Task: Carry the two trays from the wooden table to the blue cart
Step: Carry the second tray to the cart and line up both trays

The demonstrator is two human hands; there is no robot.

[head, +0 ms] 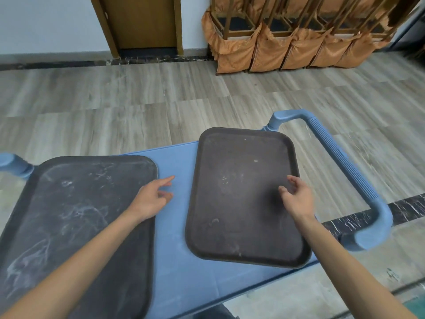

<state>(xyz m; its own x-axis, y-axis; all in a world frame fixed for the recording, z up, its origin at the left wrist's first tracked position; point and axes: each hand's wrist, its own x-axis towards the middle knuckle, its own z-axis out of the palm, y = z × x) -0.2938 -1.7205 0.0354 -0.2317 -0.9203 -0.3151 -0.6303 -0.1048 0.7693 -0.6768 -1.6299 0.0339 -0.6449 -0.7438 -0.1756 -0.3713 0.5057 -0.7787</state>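
Two dark, scuffed rectangular trays lie flat side by side on the blue cart. The left tray covers the cart's left part; the right tray sits near the right handle, its near corner slightly past the cart's front edge. My left hand hovers over the left tray's right rim and the bare blue strip between the trays, fingers apart and holding nothing. My right hand floats just above the right tray's right side, fingers loosely spread and empty. The wooden table is out of view.
The cart's blue right handle curves around beside the right tray; a left handle end shows at the far left. Grey wood-look floor stretches beyond. Stacked chairs with orange covers and a brown door line the far wall.
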